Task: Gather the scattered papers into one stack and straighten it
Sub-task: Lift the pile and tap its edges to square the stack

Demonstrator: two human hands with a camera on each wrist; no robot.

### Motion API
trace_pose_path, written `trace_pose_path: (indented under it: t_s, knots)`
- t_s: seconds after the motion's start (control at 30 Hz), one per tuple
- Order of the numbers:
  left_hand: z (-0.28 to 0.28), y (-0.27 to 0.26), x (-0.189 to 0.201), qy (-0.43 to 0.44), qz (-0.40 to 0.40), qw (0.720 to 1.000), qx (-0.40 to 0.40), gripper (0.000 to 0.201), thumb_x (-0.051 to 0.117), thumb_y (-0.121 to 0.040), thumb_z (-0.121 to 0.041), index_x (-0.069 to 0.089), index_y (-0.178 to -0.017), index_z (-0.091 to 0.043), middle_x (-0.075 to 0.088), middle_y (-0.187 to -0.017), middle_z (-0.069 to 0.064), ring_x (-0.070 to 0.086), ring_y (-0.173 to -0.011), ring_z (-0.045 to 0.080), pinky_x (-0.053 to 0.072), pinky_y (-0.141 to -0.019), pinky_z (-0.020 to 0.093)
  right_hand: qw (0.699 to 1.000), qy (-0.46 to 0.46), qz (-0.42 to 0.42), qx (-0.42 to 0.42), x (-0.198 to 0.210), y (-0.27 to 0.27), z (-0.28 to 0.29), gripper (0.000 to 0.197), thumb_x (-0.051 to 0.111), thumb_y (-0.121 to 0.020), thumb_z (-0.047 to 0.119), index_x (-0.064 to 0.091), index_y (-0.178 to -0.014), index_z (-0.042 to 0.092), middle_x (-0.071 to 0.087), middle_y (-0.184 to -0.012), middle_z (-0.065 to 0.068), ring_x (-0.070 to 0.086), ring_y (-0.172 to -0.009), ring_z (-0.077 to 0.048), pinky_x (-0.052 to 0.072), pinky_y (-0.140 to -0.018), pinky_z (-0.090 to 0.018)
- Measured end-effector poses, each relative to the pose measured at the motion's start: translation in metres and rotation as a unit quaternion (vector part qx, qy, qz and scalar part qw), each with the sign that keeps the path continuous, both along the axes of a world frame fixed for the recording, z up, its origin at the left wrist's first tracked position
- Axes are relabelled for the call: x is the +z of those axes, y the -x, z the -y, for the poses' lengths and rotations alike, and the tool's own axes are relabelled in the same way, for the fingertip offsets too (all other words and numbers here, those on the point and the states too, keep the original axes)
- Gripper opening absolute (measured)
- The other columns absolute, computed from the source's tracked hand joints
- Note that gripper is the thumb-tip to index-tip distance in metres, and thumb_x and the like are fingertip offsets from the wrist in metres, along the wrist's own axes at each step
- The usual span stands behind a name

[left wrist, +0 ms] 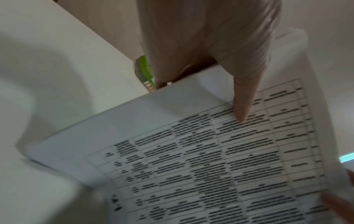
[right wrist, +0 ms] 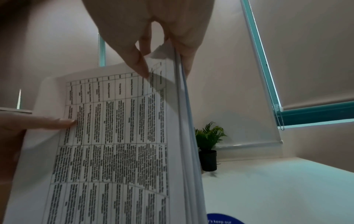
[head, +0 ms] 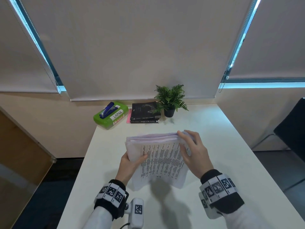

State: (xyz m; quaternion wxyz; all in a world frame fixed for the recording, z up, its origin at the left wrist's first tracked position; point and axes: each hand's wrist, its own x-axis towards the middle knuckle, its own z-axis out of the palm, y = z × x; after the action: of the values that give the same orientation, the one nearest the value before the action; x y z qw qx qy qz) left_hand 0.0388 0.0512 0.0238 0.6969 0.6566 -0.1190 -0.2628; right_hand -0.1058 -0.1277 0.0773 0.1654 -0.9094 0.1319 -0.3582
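Observation:
A thick stack of printed papers [head: 160, 160] stands on its lower edge on the white table [head: 222, 146], tilted toward me, the front sheet covered in table text. My left hand [head: 132, 160] grips the stack's left edge, thumb on the front sheet, fingers behind. My right hand [head: 189, 146] grips the right upper edge, thumb on the front and fingers over the top. In the left wrist view the thumb [left wrist: 243, 109] presses the papers [left wrist: 210, 159]. The right wrist view shows the stack [right wrist: 118, 144] pinched at its top corner, its sheet edges a little uneven.
At the table's far edge sit a green box [head: 110, 115] with a blue stapler [head: 108, 109] on it, two dark books [head: 146, 112] and a small potted plant [head: 170, 100]. A dark chair [head: 292, 129] stands to the right.

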Motion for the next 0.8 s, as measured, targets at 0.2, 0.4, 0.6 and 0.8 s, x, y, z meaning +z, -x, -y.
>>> trace_pose_path:
  t_s: [0.2, 0.4, 0.6, 0.8]
  knots:
    - [-0.004, 0.004, -0.005, -0.033, -0.009, 0.999, -0.006, 0.021, 0.072, -0.081, -0.021, 0.067, -0.099, -0.011, 0.073, -0.097, 0.005, 0.069, -0.09, 0.02, 0.054, -0.074, 0.027, 0.967, -0.252, 0.045, -0.012, -0.001, 0.003, 0.006, 0.076, 0.07, -0.08, 0.012, 0.028, -0.143, 0.022, 0.049, -0.115, 0.008, 0.052, -0.097, -0.001, 0.043, -0.085, -0.004]
    - [0.003, 0.014, -0.004, -0.021, 0.007, 0.999, 0.029, 0.027, 0.061, -0.089, -0.024, 0.062, -0.111, -0.008, 0.071, -0.103, 0.004, 0.067, -0.098, 0.02, 0.054, -0.073, 0.021, 0.791, -0.607, 0.066, 0.031, -0.015, 0.0, -0.001, 0.029, 0.075, -0.074, 0.011, 0.066, -0.101, 0.005, 0.074, -0.089, -0.007, 0.07, -0.088, -0.026, 0.057, -0.081, -0.045]
    - [0.006, 0.043, 0.013, 0.031, 0.054, 0.992, 0.113, 0.03, 0.062, -0.088, -0.021, 0.058, -0.117, -0.012, 0.07, -0.105, 0.001, 0.067, -0.096, 0.013, 0.055, -0.08, 0.025, 0.808, -0.573, 0.122, 0.063, 0.007, 0.001, -0.005, 0.028, 0.071, -0.077, 0.007, 0.064, -0.104, 0.011, 0.074, -0.089, -0.001, 0.07, -0.085, -0.016, 0.057, -0.076, -0.035]
    - [-0.003, 0.03, 0.012, 0.041, 0.023, 0.997, 0.055, 0.051, 0.073, -0.075, 0.002, 0.047, -0.115, -0.017, 0.063, -0.102, -0.001, 0.063, -0.09, 0.008, 0.049, -0.06, 0.006, 0.801, -0.596, 0.048, 0.032, -0.021, 0.008, 0.003, 0.073, 0.08, -0.055, 0.016, 0.049, -0.121, 0.018, 0.061, -0.11, -0.012, 0.061, -0.103, -0.027, 0.053, -0.083, -0.041]
